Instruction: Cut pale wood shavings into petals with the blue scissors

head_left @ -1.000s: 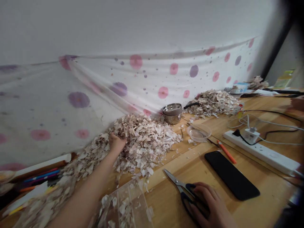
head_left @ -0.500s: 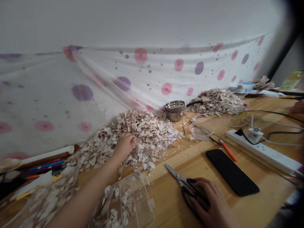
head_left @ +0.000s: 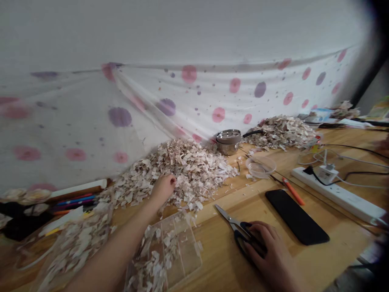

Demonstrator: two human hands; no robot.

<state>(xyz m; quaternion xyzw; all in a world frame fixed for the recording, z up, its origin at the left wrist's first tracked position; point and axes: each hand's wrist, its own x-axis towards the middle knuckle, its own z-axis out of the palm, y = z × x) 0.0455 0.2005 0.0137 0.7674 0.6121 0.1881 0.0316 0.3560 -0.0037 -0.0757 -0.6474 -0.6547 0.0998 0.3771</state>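
Note:
My left hand [head_left: 165, 187] reaches to the near side of a big heap of thin whitish flakes [head_left: 194, 166]. Its fingers are curled together; whatever they hold, if anything, is hidden. Dark-handled scissors [head_left: 231, 220] lie on the table, blades pointing away to the left. My right hand [head_left: 270, 253] rests around their handles, gripping them. Below my left wrist sits a clear compartment box [head_left: 185, 259] with flakes inside. To the right of the scissors lies a black phone [head_left: 296, 217].
Behind the heap stand stacked metal bowls [head_left: 228, 142], with a clear plastic dish [head_left: 260, 167] nearer. At right are an orange pen-like tool [head_left: 293, 191] and a white power strip [head_left: 337, 196] with cables. A second flake heap [head_left: 282, 132] lies farther back. Pens [head_left: 75, 199] lie left.
The view has turned slightly left, so things appear shifted right. My left hand stays at the heap with fingers closed. My right hand stays on the scissors.

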